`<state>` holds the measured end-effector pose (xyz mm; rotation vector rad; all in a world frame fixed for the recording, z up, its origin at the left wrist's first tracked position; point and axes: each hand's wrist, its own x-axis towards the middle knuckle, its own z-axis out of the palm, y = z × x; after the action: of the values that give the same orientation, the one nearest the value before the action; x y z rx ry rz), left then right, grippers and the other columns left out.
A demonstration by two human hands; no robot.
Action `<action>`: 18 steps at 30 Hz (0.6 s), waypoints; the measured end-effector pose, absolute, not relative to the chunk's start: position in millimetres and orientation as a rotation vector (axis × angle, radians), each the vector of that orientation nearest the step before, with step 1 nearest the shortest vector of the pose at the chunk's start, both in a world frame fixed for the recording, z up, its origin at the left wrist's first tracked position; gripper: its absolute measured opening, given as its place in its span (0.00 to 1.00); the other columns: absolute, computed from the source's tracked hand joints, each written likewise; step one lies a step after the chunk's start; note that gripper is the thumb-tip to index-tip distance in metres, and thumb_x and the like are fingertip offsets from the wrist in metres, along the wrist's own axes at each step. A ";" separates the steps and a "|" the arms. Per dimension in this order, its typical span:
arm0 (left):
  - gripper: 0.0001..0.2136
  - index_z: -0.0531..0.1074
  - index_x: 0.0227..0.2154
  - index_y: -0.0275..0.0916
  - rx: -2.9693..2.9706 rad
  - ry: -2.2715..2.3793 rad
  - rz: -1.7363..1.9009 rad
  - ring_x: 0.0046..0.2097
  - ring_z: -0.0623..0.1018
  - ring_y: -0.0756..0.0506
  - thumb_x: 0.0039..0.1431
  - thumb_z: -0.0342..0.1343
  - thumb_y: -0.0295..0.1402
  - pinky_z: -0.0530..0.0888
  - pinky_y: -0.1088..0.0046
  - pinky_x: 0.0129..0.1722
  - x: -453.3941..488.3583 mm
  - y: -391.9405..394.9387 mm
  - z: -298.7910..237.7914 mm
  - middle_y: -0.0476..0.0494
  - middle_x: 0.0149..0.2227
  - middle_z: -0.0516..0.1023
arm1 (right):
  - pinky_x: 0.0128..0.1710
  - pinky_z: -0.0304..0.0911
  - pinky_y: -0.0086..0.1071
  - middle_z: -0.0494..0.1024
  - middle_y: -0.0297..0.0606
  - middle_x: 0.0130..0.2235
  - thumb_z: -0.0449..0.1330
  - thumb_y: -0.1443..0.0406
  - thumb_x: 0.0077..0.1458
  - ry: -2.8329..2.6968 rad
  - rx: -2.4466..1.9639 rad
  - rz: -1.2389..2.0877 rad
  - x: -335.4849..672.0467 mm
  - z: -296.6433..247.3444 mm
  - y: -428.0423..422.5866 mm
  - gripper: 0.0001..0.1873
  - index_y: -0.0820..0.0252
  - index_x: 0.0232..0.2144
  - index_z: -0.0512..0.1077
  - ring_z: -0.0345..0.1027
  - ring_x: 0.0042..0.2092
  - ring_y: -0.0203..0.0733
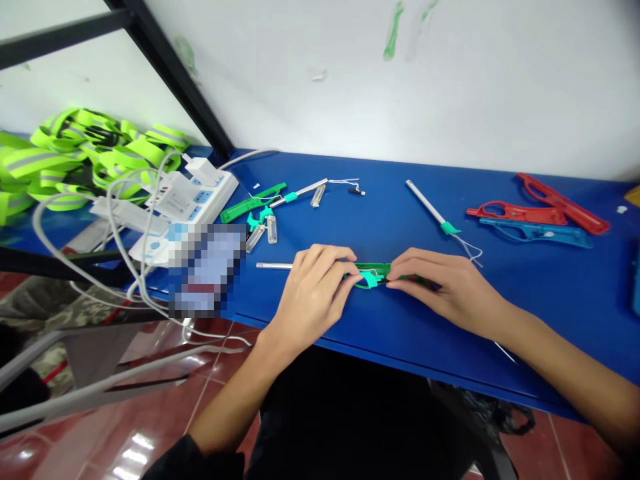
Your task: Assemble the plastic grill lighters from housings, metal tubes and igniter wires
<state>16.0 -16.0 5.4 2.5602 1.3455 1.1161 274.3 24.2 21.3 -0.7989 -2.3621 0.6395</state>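
Note:
Between my two hands a green plastic lighter shell point(376, 267) lies on the blue table, its open inside facing up. A teal trigger piece point(370, 280) sits in it, with thin wire beside it. My left hand point(313, 293) pinches the shell's left part, and a silver metal tube point(273, 266) sticks out to the left beyond it. At the right part, my right hand point(445, 283) has thumb and fingers closed on the shell and a small dark part. My fingers hide much of the shell. Another metal tube point(425, 201) with a teal piece and wires lies behind my right hand.
Red shells point(565, 200) and a blue shell point(537, 232) lie at right. A green shell point(255, 202), a wired tube point(307, 190) and several clear tanks point(271, 229) lie at back left. A power strip point(200, 207), cables, a blurred phone-like object point(207, 270) and yellow-green straps point(95, 153) fill the left.

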 end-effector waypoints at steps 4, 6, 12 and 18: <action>0.02 0.76 0.42 0.39 2.548 1.341 1.087 0.50 0.78 0.43 0.74 0.60 0.28 0.71 0.62 0.50 16.2 -15.4 4.5 0.43 0.48 0.83 | 0.39 0.71 0.27 0.84 0.37 0.43 0.61 0.65 0.72 -2.368 -0.793 0.588 274.9 19.8 23.6 0.05 0.55 0.43 0.79 0.80 0.41 0.36; 0.03 0.76 0.41 0.39 2.543 1.344 1.058 0.50 0.78 0.43 0.74 0.59 0.28 0.70 0.62 0.50 15.7 -15.2 4.2 0.44 0.49 0.84 | 0.38 0.70 0.27 0.84 0.37 0.43 0.62 0.64 0.72 -2.376 -0.802 0.590 274.7 18.4 23.0 0.05 0.56 0.43 0.78 0.79 0.40 0.36; 0.03 0.75 0.42 0.40 2.554 1.328 0.962 0.51 0.79 0.42 0.76 0.58 0.30 0.70 0.61 0.51 15.8 -13.2 3.7 0.45 0.49 0.85 | 0.35 0.69 0.29 0.84 0.37 0.43 0.61 0.62 0.72 -2.392 -0.836 0.619 273.7 16.1 22.3 0.06 0.56 0.44 0.78 0.76 0.35 0.35; 0.02 0.74 0.43 0.39 2.532 1.331 0.969 0.49 0.81 0.44 0.75 0.59 0.30 0.71 0.63 0.49 15.8 -12.2 1.7 0.46 0.48 0.85 | 0.38 0.70 0.30 0.83 0.39 0.45 0.59 0.62 0.73 -2.418 -0.837 0.604 272.8 15.9 24.0 0.07 0.56 0.44 0.77 0.78 0.41 0.38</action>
<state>15.8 -12.2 1.7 2.5317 1.3307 0.9694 272.8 24.0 15.9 -0.8368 -2.4182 0.6042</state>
